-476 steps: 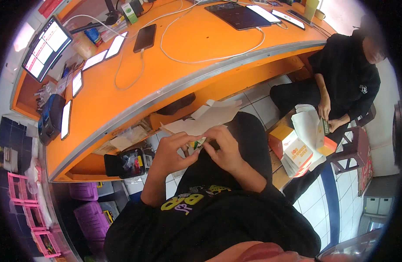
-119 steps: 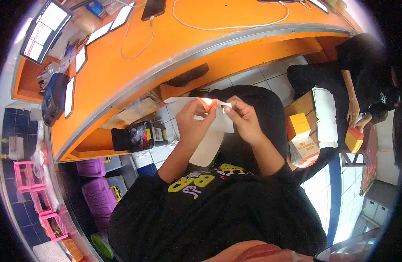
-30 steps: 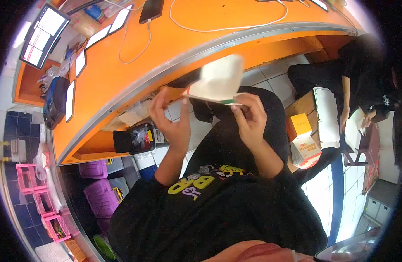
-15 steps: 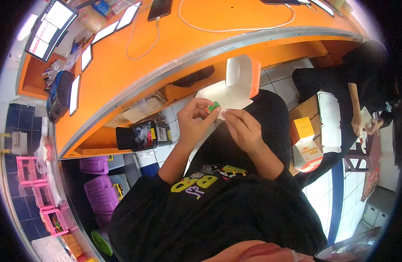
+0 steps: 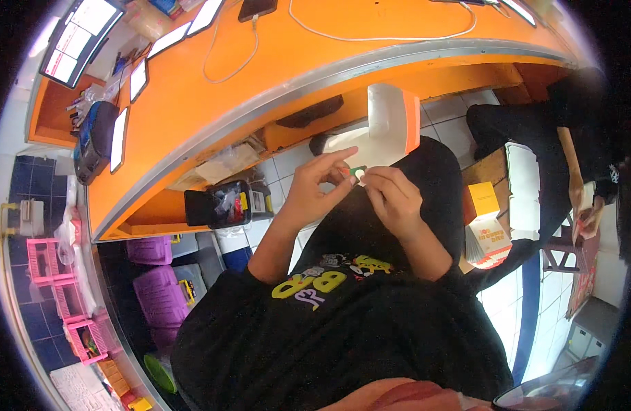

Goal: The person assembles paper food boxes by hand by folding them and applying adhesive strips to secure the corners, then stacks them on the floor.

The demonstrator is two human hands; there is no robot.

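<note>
A half-folded carton (image 5: 389, 130), white inside with an orange outer side, sits just beyond the person's hands, over the dark-trousered thigh. Its near, green-marked corner comes between the fingertips, while a tall panel stands up at the far right end. The right hand (image 5: 394, 197) pinches this corner between thumb and curled fingers. The left hand (image 5: 321, 186) is just left of it, forefinger raised and thumb tip close to the green part; whether it grips cannot be told. Farther off runs the orange counter (image 5: 329, 75). To the right lie stacked cartons (image 5: 489, 241) and a white sheet (image 5: 523, 188), near a seated co-worker; leftward stands a black bin (image 5: 227, 218).
</note>
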